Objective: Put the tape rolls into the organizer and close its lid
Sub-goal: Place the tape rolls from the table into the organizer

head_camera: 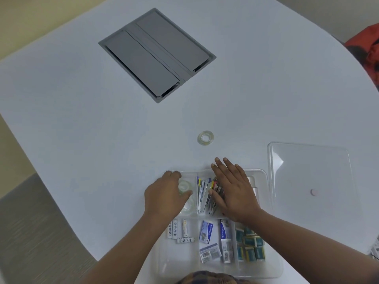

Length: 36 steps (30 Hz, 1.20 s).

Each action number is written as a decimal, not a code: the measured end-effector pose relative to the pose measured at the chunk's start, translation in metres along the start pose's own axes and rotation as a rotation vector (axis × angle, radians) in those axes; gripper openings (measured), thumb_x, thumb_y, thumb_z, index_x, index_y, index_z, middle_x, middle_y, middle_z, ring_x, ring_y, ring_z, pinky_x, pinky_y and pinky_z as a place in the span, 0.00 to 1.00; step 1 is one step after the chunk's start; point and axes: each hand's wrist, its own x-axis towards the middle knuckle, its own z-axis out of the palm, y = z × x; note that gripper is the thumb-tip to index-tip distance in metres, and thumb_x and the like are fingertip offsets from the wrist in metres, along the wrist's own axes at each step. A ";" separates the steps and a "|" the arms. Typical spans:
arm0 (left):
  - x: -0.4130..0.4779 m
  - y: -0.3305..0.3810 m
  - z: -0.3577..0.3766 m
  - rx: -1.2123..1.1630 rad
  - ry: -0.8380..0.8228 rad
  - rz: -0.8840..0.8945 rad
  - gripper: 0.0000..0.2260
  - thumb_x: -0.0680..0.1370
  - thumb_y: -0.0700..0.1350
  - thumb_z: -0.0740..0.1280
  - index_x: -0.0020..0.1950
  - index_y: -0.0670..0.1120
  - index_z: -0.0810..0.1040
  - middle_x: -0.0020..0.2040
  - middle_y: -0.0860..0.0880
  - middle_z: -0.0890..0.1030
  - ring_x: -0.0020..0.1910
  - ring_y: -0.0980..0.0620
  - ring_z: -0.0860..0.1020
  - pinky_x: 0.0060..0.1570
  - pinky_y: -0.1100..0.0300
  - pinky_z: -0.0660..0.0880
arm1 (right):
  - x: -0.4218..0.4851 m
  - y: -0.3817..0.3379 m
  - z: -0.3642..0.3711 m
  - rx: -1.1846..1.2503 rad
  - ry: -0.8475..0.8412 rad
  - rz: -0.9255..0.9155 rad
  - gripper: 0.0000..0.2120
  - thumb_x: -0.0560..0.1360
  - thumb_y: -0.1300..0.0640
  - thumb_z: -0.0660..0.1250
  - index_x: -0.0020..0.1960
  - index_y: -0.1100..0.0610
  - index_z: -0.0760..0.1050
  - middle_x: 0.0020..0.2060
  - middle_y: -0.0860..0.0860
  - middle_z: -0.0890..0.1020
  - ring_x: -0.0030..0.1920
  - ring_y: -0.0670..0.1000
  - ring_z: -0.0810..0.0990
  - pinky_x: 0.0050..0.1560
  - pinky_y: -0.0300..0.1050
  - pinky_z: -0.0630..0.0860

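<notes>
A clear plastic organizer (264, 261) with several compartments lies at the near table edge. My left hand (164, 195) reaches into its far-left compartment, fingers curled around a clear tape roll (185, 186); another clear roll (189, 209) lies just below it in the same compartment. My right hand (231, 187) rests flat, fingers spread, over the far middle compartment with its clips and coloured tabs. One more clear tape roll (205, 137) lies alone on the white table beyond the organizer. The clear lid (307, 162) lies flat to the right of the organizer.
The organizer also holds batteries (178, 232), small boxes (207, 232) and blue-green packets (249, 247). A grey hatch (156, 55) is set into the table at the back. An orange object (369, 48) sits past the far right edge.
</notes>
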 end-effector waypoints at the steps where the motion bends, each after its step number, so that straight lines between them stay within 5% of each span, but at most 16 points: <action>1: 0.002 0.000 -0.003 -0.013 0.029 0.001 0.20 0.72 0.62 0.67 0.60 0.53 0.74 0.54 0.55 0.79 0.49 0.51 0.79 0.45 0.55 0.76 | 0.000 0.000 0.000 -0.002 -0.002 0.002 0.30 0.80 0.40 0.53 0.79 0.51 0.55 0.79 0.48 0.56 0.78 0.49 0.50 0.77 0.51 0.47; 9: 0.042 0.021 -0.024 -0.051 0.141 0.142 0.13 0.74 0.57 0.66 0.55 0.52 0.76 0.48 0.56 0.80 0.45 0.54 0.78 0.39 0.59 0.72 | 0.000 -0.001 0.000 0.013 0.012 -0.004 0.30 0.80 0.41 0.55 0.78 0.52 0.56 0.79 0.49 0.57 0.78 0.49 0.50 0.77 0.52 0.48; 19: 0.128 0.061 -0.004 0.154 0.045 0.380 0.24 0.75 0.52 0.68 0.69 0.47 0.68 0.65 0.47 0.73 0.57 0.45 0.75 0.52 0.50 0.73 | -0.001 0.001 0.002 0.028 0.034 -0.017 0.30 0.80 0.42 0.57 0.78 0.51 0.56 0.79 0.48 0.57 0.78 0.50 0.51 0.77 0.52 0.49; 30: 0.148 0.062 0.020 0.194 0.061 0.406 0.23 0.74 0.48 0.68 0.68 0.47 0.69 0.63 0.47 0.76 0.58 0.45 0.75 0.55 0.50 0.70 | 0.000 0.002 0.003 0.013 0.014 -0.011 0.31 0.80 0.43 0.57 0.79 0.51 0.55 0.79 0.49 0.56 0.78 0.50 0.50 0.77 0.51 0.47; 36: 0.126 0.054 0.005 0.005 0.109 0.347 0.24 0.71 0.49 0.71 0.65 0.48 0.72 0.59 0.49 0.77 0.55 0.47 0.76 0.53 0.53 0.71 | 0.000 -0.001 0.001 0.009 0.005 0.001 0.30 0.80 0.42 0.56 0.78 0.51 0.55 0.79 0.48 0.56 0.78 0.50 0.50 0.77 0.50 0.45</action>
